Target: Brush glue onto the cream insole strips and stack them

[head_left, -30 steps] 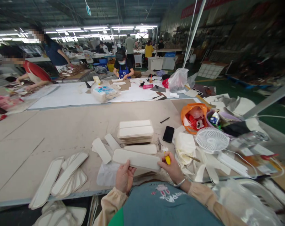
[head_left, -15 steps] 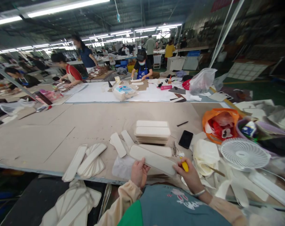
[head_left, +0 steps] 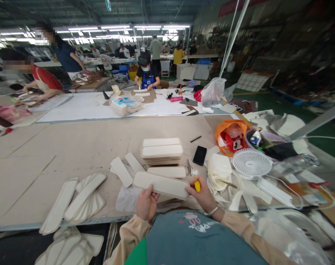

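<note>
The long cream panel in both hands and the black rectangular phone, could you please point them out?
Long cream panel (head_left: 164,185), head view: middle of its face.
Black rectangular phone (head_left: 199,155), head view: upper face.

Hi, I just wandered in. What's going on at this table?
Someone is holding a pale strip over the table: the left hand grips its lower edge, and the right hand its other end, along with something yellow. A neat stack of similar strips stands just beyond, with a phone to its right. More strips lie fanned out at the left.
</note>
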Tool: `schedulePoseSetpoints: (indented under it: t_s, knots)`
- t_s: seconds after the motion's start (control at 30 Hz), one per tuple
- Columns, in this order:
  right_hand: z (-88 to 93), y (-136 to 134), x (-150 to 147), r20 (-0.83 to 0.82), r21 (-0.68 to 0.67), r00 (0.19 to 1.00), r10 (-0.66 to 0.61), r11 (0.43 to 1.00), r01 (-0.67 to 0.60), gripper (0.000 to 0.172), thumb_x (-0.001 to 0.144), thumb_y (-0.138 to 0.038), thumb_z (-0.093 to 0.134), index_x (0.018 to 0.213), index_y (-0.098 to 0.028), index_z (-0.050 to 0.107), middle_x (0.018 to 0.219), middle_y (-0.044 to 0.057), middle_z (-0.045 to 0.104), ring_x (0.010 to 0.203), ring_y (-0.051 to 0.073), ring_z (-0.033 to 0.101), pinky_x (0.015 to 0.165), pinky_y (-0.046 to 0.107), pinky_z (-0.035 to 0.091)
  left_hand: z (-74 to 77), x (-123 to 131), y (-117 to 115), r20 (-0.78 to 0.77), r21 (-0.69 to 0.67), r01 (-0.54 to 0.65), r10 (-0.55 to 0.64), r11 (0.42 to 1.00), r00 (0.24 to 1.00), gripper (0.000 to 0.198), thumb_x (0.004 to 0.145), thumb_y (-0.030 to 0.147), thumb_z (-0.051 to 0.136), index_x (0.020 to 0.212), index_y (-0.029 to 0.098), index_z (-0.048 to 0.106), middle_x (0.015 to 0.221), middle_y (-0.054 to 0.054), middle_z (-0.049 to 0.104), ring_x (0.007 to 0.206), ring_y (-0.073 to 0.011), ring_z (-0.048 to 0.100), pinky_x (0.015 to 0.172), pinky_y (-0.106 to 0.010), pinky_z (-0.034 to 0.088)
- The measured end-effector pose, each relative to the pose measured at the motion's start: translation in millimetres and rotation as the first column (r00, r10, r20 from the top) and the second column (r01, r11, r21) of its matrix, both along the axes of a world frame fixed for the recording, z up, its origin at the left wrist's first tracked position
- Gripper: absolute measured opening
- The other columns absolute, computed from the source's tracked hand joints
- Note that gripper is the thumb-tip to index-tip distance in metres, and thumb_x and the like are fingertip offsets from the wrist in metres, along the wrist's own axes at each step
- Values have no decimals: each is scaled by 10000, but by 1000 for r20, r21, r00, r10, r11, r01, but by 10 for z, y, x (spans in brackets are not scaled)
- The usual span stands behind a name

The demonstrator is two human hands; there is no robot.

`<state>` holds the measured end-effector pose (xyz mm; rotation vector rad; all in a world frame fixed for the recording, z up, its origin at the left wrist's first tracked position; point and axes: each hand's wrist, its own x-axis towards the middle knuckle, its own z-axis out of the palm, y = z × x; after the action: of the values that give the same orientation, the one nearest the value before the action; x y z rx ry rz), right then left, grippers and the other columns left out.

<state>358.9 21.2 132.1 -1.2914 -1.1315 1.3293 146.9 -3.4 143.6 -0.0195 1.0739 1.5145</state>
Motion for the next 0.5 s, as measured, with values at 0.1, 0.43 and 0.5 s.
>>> schedulePoseSetpoints:
  t_s: [0.1, 0.43, 0.5]
  knots:
    - [-29, -2, -2, 12, 9, 1000, -1, 1000, 1, 437, 627, -404, 780, 807, -236, 419, 693, -50, 559, 626, 139, 535, 599, 275, 479, -4, -2, 5, 3, 1, 0, 0, 1000, 1000, 121, 834, 75, 545, 880, 168, 607, 851, -35, 723, 765, -119, 688, 699, -243, 568]
    - [-120, 32, 18, 51, 17, 999, 19, 1000, -20, 405, 659, -371, 771, 847, -234, 439, 737, -35, 582, 667, 151, 544, 661, 295, 478, -9, -21, 27, 15, 3, 14, -14, 1000, 1000, 118, 845, 92, 545, 868, 178, 622, 860, -30, 730, 780, -128, 688, 693, -244, 565]
    - [-134, 36, 19, 53, 18, 998, 21, 1000, -22, 411, 653, -376, 775, 845, -232, 442, 741, -31, 586, 665, 153, 547, 656, 298, 480, -14, -27, 28, 24, 1, 17, -17, 1000, 1000, 136, 853, 88, 531, 876, 180, 629, 863, -34, 732, 782, -126, 688, 713, -248, 564]
